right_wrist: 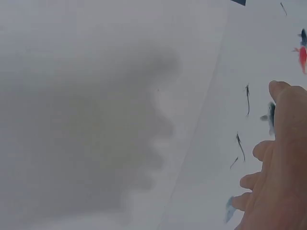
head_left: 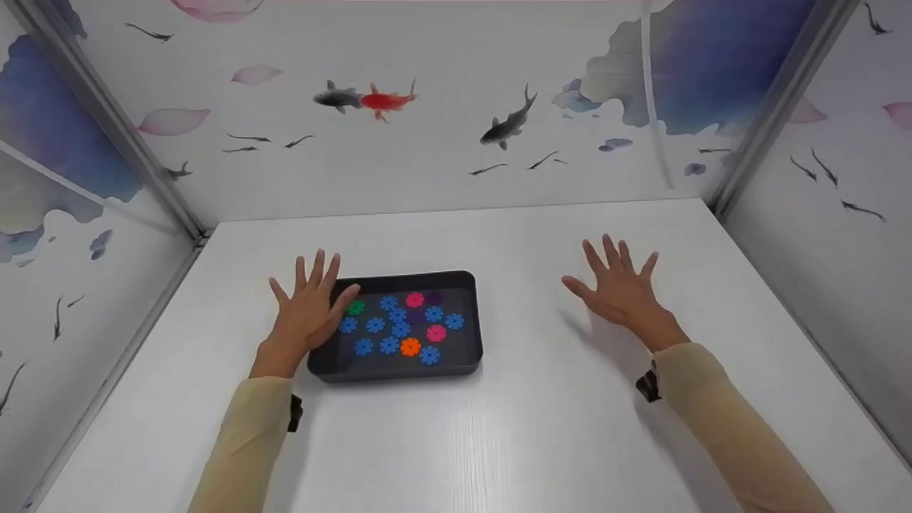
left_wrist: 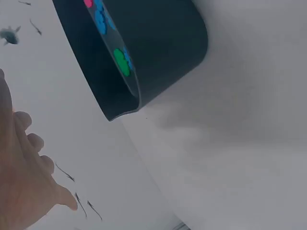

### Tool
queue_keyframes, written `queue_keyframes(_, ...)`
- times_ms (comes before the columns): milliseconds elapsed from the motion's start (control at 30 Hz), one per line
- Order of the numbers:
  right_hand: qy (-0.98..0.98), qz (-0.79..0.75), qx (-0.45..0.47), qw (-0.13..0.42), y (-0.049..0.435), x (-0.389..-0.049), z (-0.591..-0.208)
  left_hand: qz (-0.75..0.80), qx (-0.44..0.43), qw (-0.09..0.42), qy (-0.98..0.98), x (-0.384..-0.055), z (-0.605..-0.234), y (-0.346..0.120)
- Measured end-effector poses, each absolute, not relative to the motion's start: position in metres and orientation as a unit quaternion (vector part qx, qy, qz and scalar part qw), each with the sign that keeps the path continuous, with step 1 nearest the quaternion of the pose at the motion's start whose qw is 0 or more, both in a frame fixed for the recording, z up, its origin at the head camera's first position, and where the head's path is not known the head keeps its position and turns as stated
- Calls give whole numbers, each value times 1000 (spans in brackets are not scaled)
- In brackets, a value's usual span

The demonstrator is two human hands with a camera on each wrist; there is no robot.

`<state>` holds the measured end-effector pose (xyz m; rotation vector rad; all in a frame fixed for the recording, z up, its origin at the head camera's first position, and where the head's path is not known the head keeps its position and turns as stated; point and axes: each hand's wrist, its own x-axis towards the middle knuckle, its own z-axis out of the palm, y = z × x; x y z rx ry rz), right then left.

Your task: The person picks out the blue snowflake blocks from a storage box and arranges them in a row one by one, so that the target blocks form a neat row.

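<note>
A black rectangular tray (head_left: 399,372) sits on the white table, left of centre. Several flat notched plastic discs lie in it, mostly blue (head_left: 375,325), with a green disc (head_left: 355,307), an orange disc (head_left: 410,347), pink (head_left: 436,333) and dark purple ones. My left hand (head_left: 306,310) is spread over the tray's left end, its thumb overlapping the tray in the head view; the left wrist view shows the hand (left_wrist: 29,177) beside the tray's wall (left_wrist: 168,43). Off to the tray's right, my right hand (head_left: 620,288) spreads its fingers above the table, holding nothing, its shadow below.
The white table (head_left: 527,427) is bounded by panels printed with fish and petals at the back (head_left: 442,171) and both sides. Metal posts (head_left: 776,107) stand at the back corners. Dark devices (head_left: 648,385) are strapped at both wrists, under tan sleeves.
</note>
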<state>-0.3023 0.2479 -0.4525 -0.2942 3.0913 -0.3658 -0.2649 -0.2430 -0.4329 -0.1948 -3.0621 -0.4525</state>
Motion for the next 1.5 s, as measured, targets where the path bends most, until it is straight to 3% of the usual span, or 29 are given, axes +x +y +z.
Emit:
queue_keyframes(467, 957, -250, -147, 7, 191, -292, -442, -332, -27, -8, -943, -246, -434, -257)
queue_keyframes(800, 932, -326, -159, 1, 155, -287, -446, -434, 10, 5, -901, -235, -439, -263)
queue_keyframes(1300, 879, -448, -148, 63, 109, -282, -459, -592, 83, 25, -802, -218, -466, -268)
queue_keyframes(1500, 872, -461, -135, 94, 94, -281, -462, -586, 124, -14, -800, -217, -475, -269)
